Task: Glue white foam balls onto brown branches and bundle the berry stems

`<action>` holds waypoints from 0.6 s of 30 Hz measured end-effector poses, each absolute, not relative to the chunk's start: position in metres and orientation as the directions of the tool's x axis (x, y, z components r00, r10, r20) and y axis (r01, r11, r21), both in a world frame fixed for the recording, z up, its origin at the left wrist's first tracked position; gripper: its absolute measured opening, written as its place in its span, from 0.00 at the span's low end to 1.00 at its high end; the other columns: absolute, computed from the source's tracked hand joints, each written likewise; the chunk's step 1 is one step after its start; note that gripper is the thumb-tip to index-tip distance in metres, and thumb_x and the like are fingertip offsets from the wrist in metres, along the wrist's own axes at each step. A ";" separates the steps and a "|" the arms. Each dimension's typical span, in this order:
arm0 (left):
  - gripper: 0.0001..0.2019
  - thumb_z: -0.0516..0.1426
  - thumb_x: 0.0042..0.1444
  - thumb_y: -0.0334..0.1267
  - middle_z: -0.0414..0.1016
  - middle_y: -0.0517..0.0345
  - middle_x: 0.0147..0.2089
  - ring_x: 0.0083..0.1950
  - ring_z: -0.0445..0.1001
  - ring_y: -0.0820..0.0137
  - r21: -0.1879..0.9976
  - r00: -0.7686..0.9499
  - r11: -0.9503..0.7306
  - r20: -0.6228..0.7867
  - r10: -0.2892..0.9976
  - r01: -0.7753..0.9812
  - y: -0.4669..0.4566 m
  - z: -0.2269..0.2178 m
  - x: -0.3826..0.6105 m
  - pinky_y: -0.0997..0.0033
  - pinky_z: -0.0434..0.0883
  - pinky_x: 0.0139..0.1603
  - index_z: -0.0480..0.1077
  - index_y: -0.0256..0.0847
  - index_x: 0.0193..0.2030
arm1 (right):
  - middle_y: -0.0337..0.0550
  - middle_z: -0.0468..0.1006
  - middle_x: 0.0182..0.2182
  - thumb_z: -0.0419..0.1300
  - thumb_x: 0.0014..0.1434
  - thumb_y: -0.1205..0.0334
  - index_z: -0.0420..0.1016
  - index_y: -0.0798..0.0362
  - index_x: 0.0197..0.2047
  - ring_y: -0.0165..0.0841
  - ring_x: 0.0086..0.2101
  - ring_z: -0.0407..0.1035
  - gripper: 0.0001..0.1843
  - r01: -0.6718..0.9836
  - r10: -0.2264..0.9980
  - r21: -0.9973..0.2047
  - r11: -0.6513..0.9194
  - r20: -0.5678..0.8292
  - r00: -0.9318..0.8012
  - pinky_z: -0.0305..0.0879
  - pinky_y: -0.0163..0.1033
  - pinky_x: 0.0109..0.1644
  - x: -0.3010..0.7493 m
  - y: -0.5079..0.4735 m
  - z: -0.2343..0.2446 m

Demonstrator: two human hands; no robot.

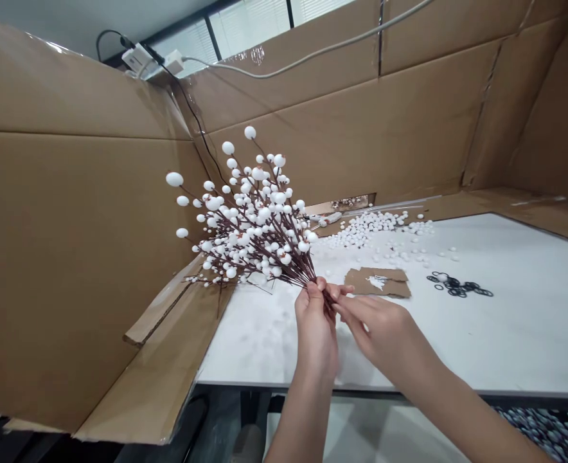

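Branching spray of white foam berries (259, 215)

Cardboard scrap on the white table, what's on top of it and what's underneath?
A white smear sits on the cardboard scrap; whatever lies beneath it is covered and cannot be seen.

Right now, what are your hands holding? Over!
Left hand gripping the stems of the white berry bunch. Right hand touching those stems. Cardboard wall beside the bunch.
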State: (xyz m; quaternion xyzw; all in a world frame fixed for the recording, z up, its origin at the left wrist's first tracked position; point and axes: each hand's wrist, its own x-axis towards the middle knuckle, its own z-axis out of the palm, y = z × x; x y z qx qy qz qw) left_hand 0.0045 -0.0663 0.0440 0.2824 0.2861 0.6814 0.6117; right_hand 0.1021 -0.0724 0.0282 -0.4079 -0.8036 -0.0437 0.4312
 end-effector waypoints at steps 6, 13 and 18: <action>0.14 0.55 0.51 0.48 0.55 0.67 0.19 0.38 0.73 0.67 0.726 -0.040 -0.067 0.055 0.998 -0.684 -0.068 0.050 -0.004 0.65 0.67 0.46 0.61 0.40 0.26 | 0.38 0.77 0.41 0.56 0.53 0.63 0.75 0.44 0.41 0.35 0.36 0.71 0.12 0.323 0.875 -0.813 0.484 0.440 -0.203 0.69 0.37 0.37 0.116 -0.066 0.035; 0.15 0.58 0.48 0.49 0.55 0.65 0.19 0.45 0.70 0.64 0.701 -0.040 -0.025 -0.006 0.999 -0.713 -0.073 0.054 -0.003 0.69 0.68 0.43 0.63 0.39 0.27 | 0.39 0.76 0.32 0.58 0.49 0.64 0.74 0.49 0.34 0.34 0.34 0.71 0.07 0.099 0.918 -0.921 0.376 0.355 -0.178 0.70 0.39 0.41 0.109 -0.068 0.037; 0.13 0.56 0.51 0.47 0.55 0.64 0.19 0.45 0.70 0.65 0.692 -0.034 -0.015 -0.014 0.999 -0.722 -0.075 0.055 -0.005 0.71 0.67 0.44 0.63 0.39 0.27 | 0.39 0.76 0.30 0.59 0.49 0.64 0.72 0.50 0.32 0.33 0.33 0.71 0.04 0.065 0.912 -0.912 0.405 0.398 -0.099 0.69 0.38 0.40 0.103 -0.071 0.032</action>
